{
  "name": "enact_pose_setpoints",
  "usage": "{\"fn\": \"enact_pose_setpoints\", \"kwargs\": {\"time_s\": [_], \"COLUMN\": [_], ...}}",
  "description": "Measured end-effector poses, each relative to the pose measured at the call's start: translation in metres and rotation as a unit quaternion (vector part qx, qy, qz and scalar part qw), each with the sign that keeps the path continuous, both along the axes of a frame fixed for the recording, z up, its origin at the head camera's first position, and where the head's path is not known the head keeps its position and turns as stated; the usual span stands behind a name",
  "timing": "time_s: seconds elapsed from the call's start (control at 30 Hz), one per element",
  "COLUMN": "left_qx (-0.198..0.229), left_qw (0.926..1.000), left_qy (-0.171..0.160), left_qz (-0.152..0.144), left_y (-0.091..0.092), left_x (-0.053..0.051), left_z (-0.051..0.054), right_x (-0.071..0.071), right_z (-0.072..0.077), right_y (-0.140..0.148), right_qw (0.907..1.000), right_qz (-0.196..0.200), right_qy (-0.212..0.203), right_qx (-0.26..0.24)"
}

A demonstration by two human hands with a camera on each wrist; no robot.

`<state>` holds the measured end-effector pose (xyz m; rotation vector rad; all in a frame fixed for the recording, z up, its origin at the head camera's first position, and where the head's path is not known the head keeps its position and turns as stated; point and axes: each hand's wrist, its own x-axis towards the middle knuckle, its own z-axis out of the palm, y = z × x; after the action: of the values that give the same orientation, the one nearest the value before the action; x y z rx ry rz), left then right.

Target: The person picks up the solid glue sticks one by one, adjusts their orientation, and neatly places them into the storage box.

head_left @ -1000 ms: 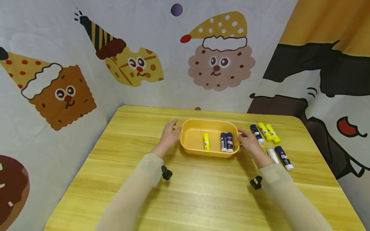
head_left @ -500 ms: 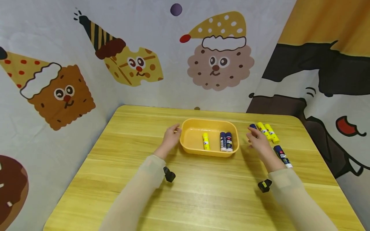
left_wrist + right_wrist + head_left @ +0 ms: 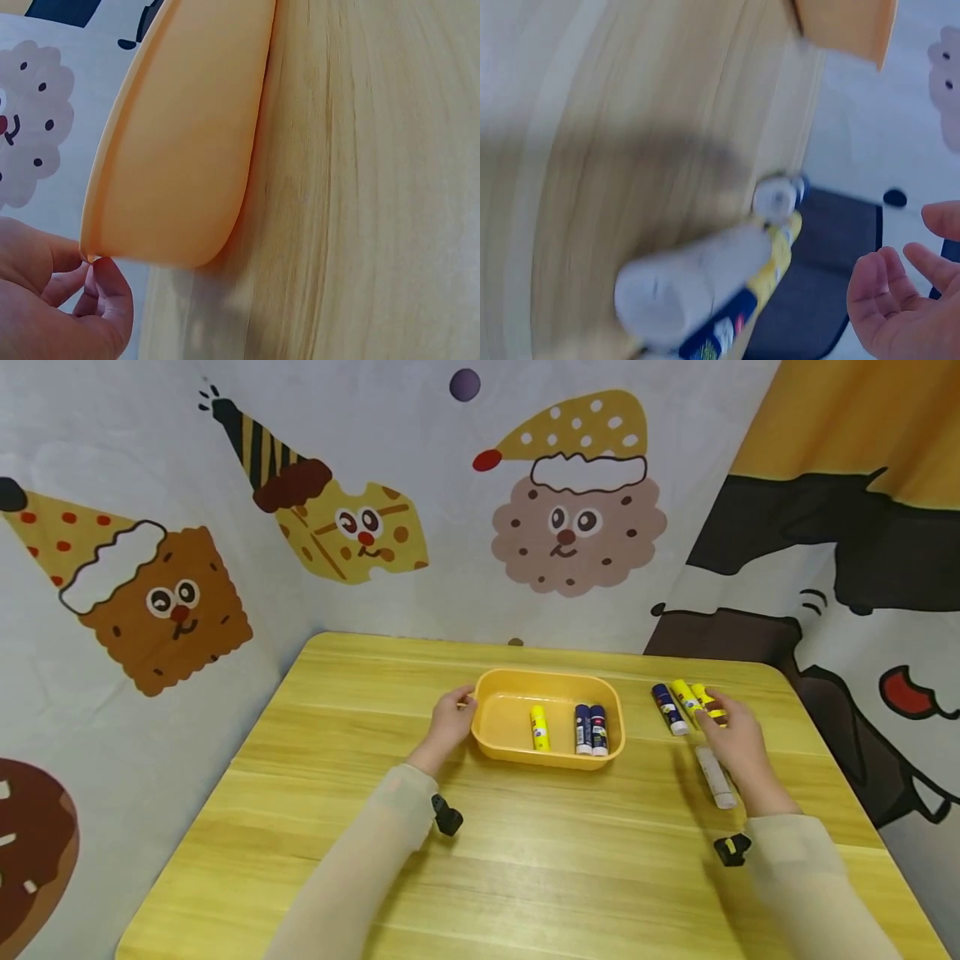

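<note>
An orange tray [image 3: 525, 758] on the table holds one yellow glue stick [image 3: 539, 728] and two navy ones [image 3: 591, 730]. At its left rim, my left hand [image 3: 452, 723] pinches the edge, as the left wrist view of the tray [image 3: 172, 150] and hand [image 3: 67, 300] shows. My right hand [image 3: 735, 745] hovers over the glue sticks on the right, fingers apart and holding nothing. Beneath or beside it lie a white stick [image 3: 716, 778], two yellow sticks [image 3: 686, 697] and a navy one [image 3: 669, 710]. In the right wrist view, the hand [image 3: 907, 300] is beside the white stick [image 3: 697, 281].
A second navy stick [image 3: 720, 330], mostly hidden by the right hand in the head view, lies against the white one. The wooden table [image 3: 540, 860] meets a cartoon-printed cloth [image 3: 390, 610] at its back edge.
My right hand has left the tray's right rim and moved right, over the loose glue sticks. My left hand has stayed at the left rim.
</note>
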<state>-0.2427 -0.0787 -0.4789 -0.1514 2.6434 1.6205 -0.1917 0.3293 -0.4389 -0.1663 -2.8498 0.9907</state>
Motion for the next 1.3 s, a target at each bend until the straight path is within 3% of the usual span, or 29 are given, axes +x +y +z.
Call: {"fn": "enact_pose_setpoints", "kwargs": {"time_s": [0.27, 0.53, 0.9, 1.3], "left_qx": [0.003, 0.007, 0.004, 0.003], "left_qw": [0.9999, 0.9998, 0.9998, 0.9999], "left_qy": [0.001, -0.001, 0.007, 0.009], "left_qz": [0.015, 0.018, 0.016, 0.014], "left_y": [0.001, -0.001, 0.000, 0.000], "left_x": [-0.001, 0.000, 0.001, 0.002], "left_z": [-0.001, 0.000, -0.002, -0.001], "right_x": [0.010, 0.021, 0.033, 0.037], "right_z": [-0.001, -0.010, -0.025, -0.036], "right_y": [0.034, 0.054, 0.068, 0.068], "right_qw": [0.9947, 0.9848, 0.9724, 0.9703], "right_qz": [0.024, 0.053, 0.073, 0.055], "right_qy": [-0.023, -0.075, -0.145, -0.164], "right_qx": [0.097, 0.148, 0.168, 0.169]}}
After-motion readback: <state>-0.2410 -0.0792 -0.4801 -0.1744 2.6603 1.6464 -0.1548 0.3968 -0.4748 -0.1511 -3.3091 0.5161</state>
